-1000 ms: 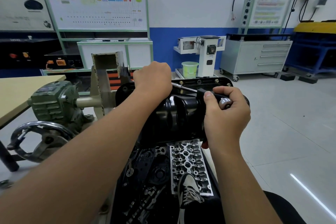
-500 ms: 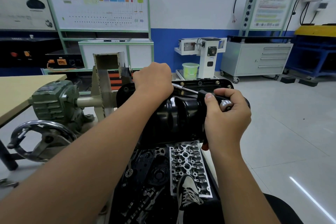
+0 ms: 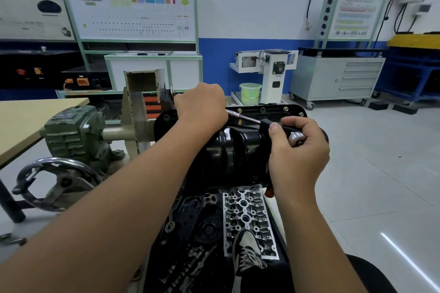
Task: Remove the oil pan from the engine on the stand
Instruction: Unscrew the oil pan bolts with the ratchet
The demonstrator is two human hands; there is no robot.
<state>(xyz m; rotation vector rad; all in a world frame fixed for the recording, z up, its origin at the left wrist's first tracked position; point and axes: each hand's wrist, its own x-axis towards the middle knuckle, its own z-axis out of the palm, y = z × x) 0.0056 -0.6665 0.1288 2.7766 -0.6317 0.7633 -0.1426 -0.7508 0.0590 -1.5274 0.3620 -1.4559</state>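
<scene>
The black oil pan (image 3: 235, 150) sits on top of the inverted engine, its flange (image 3: 264, 110) carrying several gold bolts along the far edge. My left hand (image 3: 201, 107) is closed as a fist over the head end of a ratchet wrench (image 3: 245, 118) on the far left part of the flange. My right hand (image 3: 297, 147) grips the wrench's black handle, whose chrome end cap shows between the fingers. The socket and the bolt under my left hand are hidden. The engine stand's beige post (image 3: 133, 121) rises left of the pan.
A green gearbox (image 3: 71, 133) with a steel handwheel (image 3: 57, 183) drives the stand on the left, beside a wooden tabletop (image 3: 21, 121). Below the pan hangs the cylinder head face (image 3: 247, 216), and my shoe (image 3: 247, 254). Cabinets and trainer boards line the far wall; bare floor lies right.
Both hands and the wrench keep nearly the same pose; my right hand with the handle has shifted very slightly to the right.
</scene>
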